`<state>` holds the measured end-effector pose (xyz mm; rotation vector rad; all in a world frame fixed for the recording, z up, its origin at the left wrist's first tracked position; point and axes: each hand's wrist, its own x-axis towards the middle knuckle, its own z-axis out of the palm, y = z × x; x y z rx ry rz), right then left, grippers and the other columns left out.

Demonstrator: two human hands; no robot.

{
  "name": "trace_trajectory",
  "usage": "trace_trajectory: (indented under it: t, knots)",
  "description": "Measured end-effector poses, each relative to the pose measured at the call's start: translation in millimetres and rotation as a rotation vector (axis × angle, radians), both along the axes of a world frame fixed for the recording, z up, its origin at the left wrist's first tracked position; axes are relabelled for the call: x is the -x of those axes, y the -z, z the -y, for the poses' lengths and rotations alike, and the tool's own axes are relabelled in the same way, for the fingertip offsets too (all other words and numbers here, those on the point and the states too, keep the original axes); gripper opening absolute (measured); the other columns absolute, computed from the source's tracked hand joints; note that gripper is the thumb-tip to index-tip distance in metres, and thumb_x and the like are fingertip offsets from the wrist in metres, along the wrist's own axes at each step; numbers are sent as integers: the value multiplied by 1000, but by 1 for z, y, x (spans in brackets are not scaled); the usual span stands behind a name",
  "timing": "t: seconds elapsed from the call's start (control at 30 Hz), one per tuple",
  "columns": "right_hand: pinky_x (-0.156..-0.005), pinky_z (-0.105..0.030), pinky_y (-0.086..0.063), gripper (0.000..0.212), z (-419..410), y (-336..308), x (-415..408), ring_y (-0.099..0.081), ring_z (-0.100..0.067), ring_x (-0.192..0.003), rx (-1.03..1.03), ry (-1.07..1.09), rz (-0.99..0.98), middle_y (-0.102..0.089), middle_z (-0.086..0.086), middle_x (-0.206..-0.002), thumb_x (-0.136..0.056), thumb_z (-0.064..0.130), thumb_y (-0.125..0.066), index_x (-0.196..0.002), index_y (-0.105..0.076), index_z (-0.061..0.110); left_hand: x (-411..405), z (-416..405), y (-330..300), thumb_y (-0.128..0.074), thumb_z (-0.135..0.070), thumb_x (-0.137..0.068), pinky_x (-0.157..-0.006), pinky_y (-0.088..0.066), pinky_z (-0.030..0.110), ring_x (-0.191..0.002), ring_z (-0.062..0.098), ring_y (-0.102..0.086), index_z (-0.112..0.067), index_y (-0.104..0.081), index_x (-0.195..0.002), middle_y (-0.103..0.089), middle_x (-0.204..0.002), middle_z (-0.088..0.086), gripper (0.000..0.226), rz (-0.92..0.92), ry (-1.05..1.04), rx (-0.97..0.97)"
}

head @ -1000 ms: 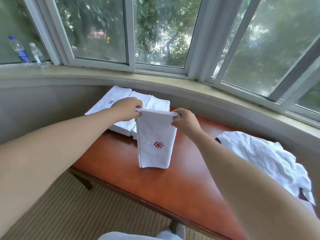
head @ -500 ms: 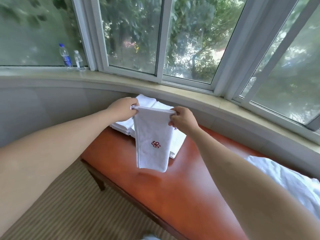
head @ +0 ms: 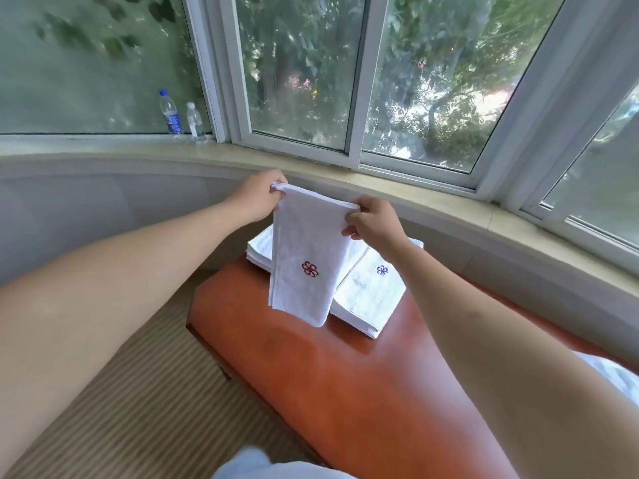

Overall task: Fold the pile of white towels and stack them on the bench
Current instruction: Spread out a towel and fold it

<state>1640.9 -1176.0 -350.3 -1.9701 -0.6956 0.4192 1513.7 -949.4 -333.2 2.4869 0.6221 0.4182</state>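
Fingers [head: 276, 188] of both hands pinch folded towel [head: 304, 257] over stack [head: 370, 295].

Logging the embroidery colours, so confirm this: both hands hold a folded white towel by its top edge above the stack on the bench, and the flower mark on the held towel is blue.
One detail is wrong. The head view shows the left hand and right hand holding the folded white towel above the stack on the bench, but its flower mark is red. The blue mark is on the stack's top towel.

My white cotton towel [head: 301, 261] bears a red pinwheel emblem; the folded white stack [head: 371, 292] shows a blue one, on the glossy red-brown wooden bench [head: 311, 375]; beige striped carpet [head: 145, 402].
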Motion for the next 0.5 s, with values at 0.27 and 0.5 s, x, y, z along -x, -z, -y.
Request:
trace_trajectory:
  t: [0.27, 0.5]
  knots:
    - [-80, -54, -61, 31, -36, 4, -41, -76, -22, -74, -33, 139, 50, -76, -1, -71, -75, 10, -50, -92, -70, 27, -68, -48, 9, -52, -15, -94, -84, -60, 51, -91, 27, -70, -22, -64, -101, -70, -91, -4, 16, 73, 37, 94]
    - [-81, -50, -61, 33, -77, 28, -85, -74, -21, -80, 26, 363, 40, -75, 5, -73, -76, 10, -49, -91, -69, 31, -152, -93, 37, -57, -19, -94, -78, -58, 45, -83, 26, -68, -22, -65, -102, -73, -92, -1, 12, 41, 181, 116]
